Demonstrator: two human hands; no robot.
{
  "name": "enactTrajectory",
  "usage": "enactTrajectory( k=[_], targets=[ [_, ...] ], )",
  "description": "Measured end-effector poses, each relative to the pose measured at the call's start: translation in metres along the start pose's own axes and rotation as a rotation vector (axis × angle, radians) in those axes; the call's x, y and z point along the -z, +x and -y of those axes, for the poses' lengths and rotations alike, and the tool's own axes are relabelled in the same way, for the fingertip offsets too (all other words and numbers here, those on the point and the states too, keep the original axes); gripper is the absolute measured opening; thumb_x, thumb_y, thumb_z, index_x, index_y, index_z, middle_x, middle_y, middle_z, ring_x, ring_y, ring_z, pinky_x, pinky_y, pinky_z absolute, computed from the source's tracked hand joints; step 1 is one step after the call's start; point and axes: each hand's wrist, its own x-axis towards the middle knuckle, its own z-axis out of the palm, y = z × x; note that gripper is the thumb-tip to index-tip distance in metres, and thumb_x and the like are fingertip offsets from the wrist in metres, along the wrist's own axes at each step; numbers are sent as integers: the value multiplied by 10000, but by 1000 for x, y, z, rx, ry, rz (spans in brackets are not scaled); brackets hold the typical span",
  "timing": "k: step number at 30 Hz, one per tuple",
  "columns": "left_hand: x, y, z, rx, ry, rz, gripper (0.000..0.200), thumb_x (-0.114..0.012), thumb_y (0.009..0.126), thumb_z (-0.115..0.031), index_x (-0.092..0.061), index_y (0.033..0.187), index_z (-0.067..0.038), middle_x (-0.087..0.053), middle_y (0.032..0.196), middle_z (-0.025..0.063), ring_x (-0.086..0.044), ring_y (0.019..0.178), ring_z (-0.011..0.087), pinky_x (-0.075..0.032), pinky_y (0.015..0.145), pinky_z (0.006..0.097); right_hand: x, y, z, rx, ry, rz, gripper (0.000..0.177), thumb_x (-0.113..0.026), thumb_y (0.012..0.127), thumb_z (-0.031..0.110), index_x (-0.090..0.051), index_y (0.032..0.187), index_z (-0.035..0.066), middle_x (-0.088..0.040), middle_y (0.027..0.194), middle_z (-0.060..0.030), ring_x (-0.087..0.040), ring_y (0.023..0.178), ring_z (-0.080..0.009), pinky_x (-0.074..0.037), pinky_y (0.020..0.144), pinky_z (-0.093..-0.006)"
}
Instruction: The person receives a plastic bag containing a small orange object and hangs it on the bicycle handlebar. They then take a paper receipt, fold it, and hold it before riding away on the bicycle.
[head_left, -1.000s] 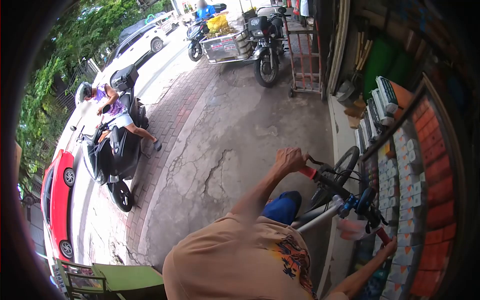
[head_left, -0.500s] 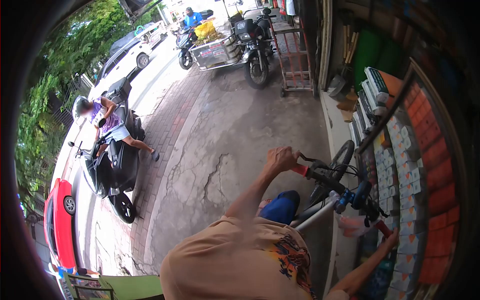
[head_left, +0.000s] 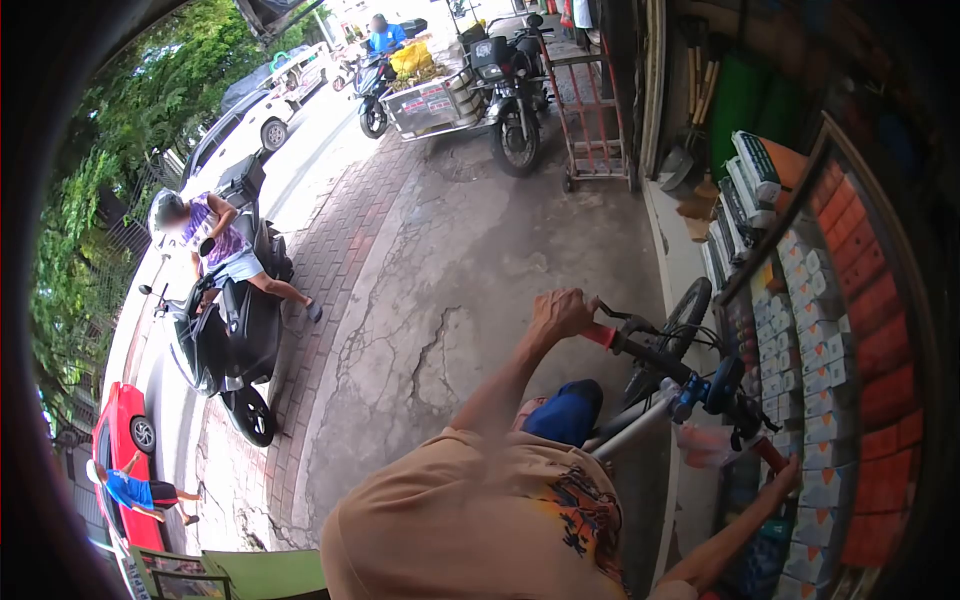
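Observation:
My left hand (head_left: 560, 314) is wrapped around the red left grip (head_left: 599, 335) of a bicycle handlebar (head_left: 655, 358), near the brake lever. On the other end of the bar, my right hand (head_left: 788, 478) is closed on the red right grip (head_left: 770, 455). Dark blue fittings (head_left: 722, 385) sit at the middle of the bar. A clear and pinkish plastic bag (head_left: 705, 444) hangs beside the right grip. The bicycle's silver frame (head_left: 637, 425) runs back past my knee in blue shorts (head_left: 565, 415). Its front wheel (head_left: 682, 320) points up and right.
Shelves of boxed goods (head_left: 820, 400) stand close on the right. Ahead are a red hand truck (head_left: 592, 130) and a motorcycle with a loaded sidecar (head_left: 435, 105). Cracked concrete (head_left: 440, 260) lies on the left. A person sits on a black scooter (head_left: 235, 335) at the roadside.
A person in a blue shirt has come into view by the red car at lower left. The scooter rider's head has turned lower. Both my hands stay on the grips.

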Motion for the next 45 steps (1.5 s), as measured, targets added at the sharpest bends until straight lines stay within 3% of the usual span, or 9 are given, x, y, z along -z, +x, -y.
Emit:
enactTrajectory(
  k=[12,19,22,23,26,27,37,43,45],
  targets=[
    [1,8,7,5,15,27,522,-500,883,-482,-703,787,-10,-680,823,230,-670,843,385,-510,759,455,-7,-6,7,45,-4,42,337,-497,874,245,-611,1133,62,-569,906,-41,-556,837,-194,-452,702,-339],
    [2,7,8,-45,23,5,493,-487,902,-482,-686,898,-31,-685,849,190,-666,854,370,-501,777,453,-9,12,-7,137,149,118,322,-479,880,128,-591,1138,-28,-626,1034,-113,-594,954,-225,-491,841,-370],
    [-1,9,9,4,57,-4,494,-507,899,-505,-704,857,-54,-689,842,179,-661,856,365,-488,769,460,-13,4,-4,105,194,110,318,-477,892,133,-592,1141,-28,-630,1032,-121,-597,961,-233,-497,830,-363],
    [0,8,9,-9,41,6,496,-495,906,-513,-708,883,-66,-693,862,185,-661,883,372,-489,793,465,-8,17,-17,129,165,132,311,-514,917,186,-599,1176,35,-641,1051,-107,-625,924,-235,-540,710,-350],
    [0,10,2,22,90,35,498,-472,916,-544,-697,968,-102,-685,913,220,-649,933,389,-496,808,468,-12,-10,4,172,77,95,265,-581,906,245,-656,1064,44,-642,920,-95,-620,763,-203,-524,677,-336],
    [-6,11,7,6,114,-25,513,-491,909,-563,-699,1000,-102,-689,922,212,-648,945,384,-496,817,464,-11,10,-22,399,48,56,240,-596,899,245,-669,1010,45,-635,863,-77,-609,736,-182,-502,666,-324],
    [-8,19,2,-19,209,45,522,-458,923,-521,-699,1019,-69,-670,1030,198,-621,984,399,-458,835,497,-26,-30,13,190,121,-49,208,-577,895,211,-662,964,34,-611,706,-40,-576,646,-117,-463,592,-275],
    [-18,23,15,-103,213,-20,538,-457,926,-529,-699,1006,-55,-670,1019,200,-617,960,411,-458,817,509,-29,-31,18,239,-178,-191,201,-585,883,214,-661,946,39,-631,743,-114,-609,658,-243,-484,642,-373],
    [-12,16,12,-81,224,-14,534,-458,925,-527,-701,995,-56,-669,1013,199,-620,951,407,-459,804,510,-23,-37,29,524,-418,-323,174,-575,892,202,-651,918,48,-634,810,-139,-612,745,-303,-486,701,-405]
  ],
)
